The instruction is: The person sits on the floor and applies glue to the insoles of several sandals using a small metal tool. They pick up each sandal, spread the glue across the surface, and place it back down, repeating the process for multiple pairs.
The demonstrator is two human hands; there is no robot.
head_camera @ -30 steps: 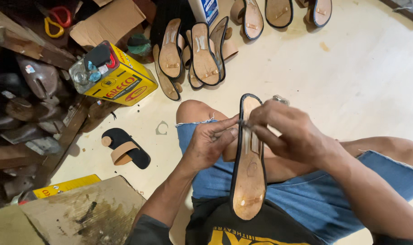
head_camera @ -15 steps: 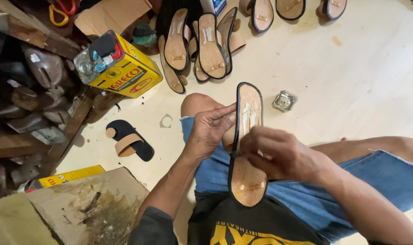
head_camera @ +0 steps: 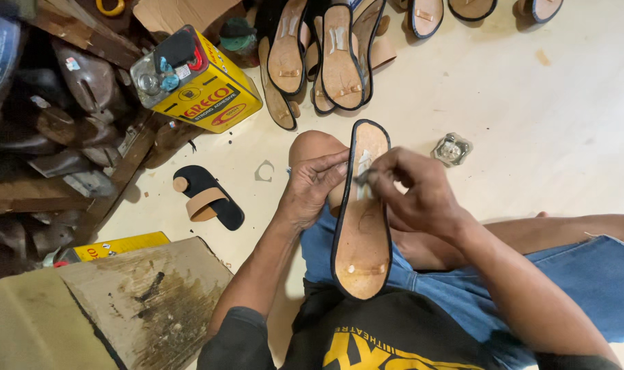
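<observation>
A long tan sandal sole with a black rim (head_camera: 361, 233) rests on my lap, its toe end pointing away over my knee. My left hand (head_camera: 313, 186) grips its left edge near the front. My right hand (head_camera: 411, 188) pinches a small tool or strap end against the pale glued patch on the sole's front part; what exactly it pinches is too small to tell. I sit on the floor in blue denim shorts and a black shirt.
A yellow adhesive tin (head_camera: 199, 85) stands at the upper left. Several finished soles (head_camera: 322, 58) lie in a pile ahead. A black sandal piece (head_camera: 208, 197) lies on the floor at left. A small glass dish (head_camera: 451, 149) sits right of my knee. A stained wooden board (head_camera: 147, 294) is at lower left.
My right hand moved down the sole, then back up to the front part beside my left hand. The view shifted slightly downward.
</observation>
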